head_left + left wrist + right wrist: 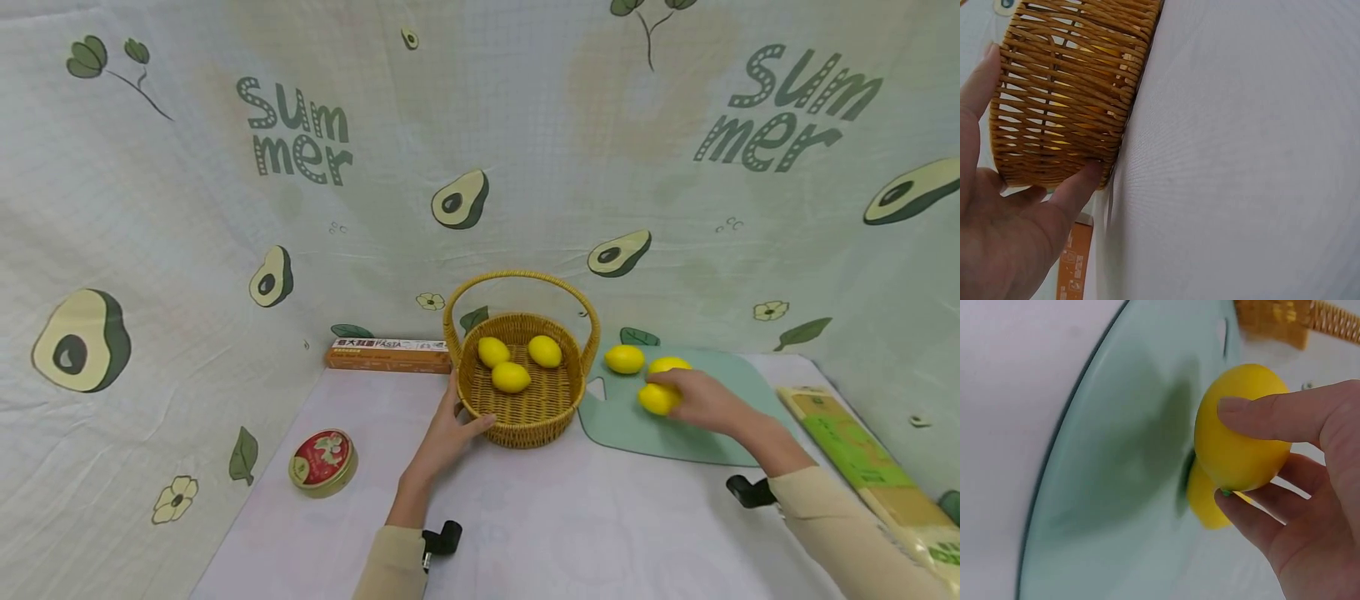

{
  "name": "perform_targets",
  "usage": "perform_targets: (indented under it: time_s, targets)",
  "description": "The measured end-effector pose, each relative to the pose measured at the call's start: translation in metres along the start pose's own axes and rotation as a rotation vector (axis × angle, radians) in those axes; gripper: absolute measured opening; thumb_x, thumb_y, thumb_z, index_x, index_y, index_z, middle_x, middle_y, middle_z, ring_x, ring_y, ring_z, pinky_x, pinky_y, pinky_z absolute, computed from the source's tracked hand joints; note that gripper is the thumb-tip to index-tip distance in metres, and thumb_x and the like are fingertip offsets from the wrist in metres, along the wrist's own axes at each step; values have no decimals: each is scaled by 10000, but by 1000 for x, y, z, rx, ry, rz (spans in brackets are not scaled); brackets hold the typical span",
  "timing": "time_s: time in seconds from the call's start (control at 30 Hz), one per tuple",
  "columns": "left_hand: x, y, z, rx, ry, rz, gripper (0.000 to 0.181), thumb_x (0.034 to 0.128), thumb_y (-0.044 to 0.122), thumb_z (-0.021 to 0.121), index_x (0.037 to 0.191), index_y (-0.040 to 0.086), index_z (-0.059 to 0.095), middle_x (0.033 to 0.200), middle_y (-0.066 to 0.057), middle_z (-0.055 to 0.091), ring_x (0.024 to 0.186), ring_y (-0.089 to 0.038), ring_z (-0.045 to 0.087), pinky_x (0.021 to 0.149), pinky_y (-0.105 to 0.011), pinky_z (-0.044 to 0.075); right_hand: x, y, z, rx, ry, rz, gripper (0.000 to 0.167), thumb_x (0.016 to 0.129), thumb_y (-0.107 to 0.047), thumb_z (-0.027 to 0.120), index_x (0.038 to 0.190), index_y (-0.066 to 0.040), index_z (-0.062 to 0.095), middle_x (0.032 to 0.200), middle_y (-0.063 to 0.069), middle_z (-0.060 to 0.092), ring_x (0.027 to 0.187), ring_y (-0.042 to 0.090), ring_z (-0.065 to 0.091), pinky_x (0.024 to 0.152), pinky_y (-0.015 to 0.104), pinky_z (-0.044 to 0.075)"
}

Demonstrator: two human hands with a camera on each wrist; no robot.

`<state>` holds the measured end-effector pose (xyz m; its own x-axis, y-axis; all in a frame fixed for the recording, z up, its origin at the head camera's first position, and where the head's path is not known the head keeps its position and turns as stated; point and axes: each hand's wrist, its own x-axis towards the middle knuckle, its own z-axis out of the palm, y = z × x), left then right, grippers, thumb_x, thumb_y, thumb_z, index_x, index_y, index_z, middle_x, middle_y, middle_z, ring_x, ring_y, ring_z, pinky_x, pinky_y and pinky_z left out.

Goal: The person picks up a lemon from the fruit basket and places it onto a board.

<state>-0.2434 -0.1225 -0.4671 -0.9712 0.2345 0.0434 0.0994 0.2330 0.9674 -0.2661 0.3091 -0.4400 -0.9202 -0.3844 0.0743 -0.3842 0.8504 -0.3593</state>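
Observation:
A wicker basket [522, 433] with a tall hoop handle stands in the middle, with a lemon [512, 377] and two others inside. My left hand [447, 433] holds its near left side, the thumb by the rim; in the left wrist view the fingers lie against the woven wall [1066, 106]. Over the green cutting board [701, 446] my right hand [708, 402] pinches a lemon [1241, 425] between thumb and fingers. Behind it sits another lemon [670, 364], partly covered. One more lemon [625, 359] lies on the board nearer the basket.
A round red-lidded tin [324, 460] sits on the left of the white table [555, 517]. An orange pasta box [390, 358] lies behind, left of the basket. Along the right edge lies a long green-and-tan packet [855, 450]. A printed cloth [525, 125] hangs behind.

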Motion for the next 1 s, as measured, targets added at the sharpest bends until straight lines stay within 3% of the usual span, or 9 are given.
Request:
perform_targets:
  time_s: [0.17, 0.47, 0.77, 1.0]
  targets:
    - [1, -1, 0, 18, 5, -13, 1172, 843, 392, 792, 1606, 197, -76, 1684, -85, 4, 1529, -380, 170, 1213, -592, 206, -7, 15, -1, 18, -30, 61, 544, 733, 64, 669, 1275, 44, 628, 1276, 272, 627, 1092, 405, 591, 941, 644, 459]
    - [15, -32, 4, 44, 45, 14, 1109, 872, 324, 776, 1591, 340, -68, 1684, -11, 34, 1526, -349, 203, 1211, -595, 207, -13, 39, -8, 12, -44, 133, 572, 739, 33, 679, 1303, 70, 590, 1292, 319, 592, 1075, 436, 572, 919, 659, 451]
    - [14, -34, 5, 59, 55, 11, 1106, 866, 342, 780, 1589, 369, -56, 1685, -8, 58, 1517, -345, 234, 1204, -589, 233, -9, 66, -18, -34, -55, 172, 555, 752, 36, 630, 1300, 100, 573, 1284, 355, 574, 1097, 494, 553, 922, 683, 429]
    - [14, -34, 4, 67, 61, 12, 1102, 864, 340, 782, 1578, 399, -55, 1685, -16, 60, 1513, -356, 242, 1200, -594, 240, -5, 79, -20, -4, -47, 233, 595, 770, 47, 578, 1353, 135, 499, 1338, 402, 495, 1191, 577, 451, 987, 730, 348]
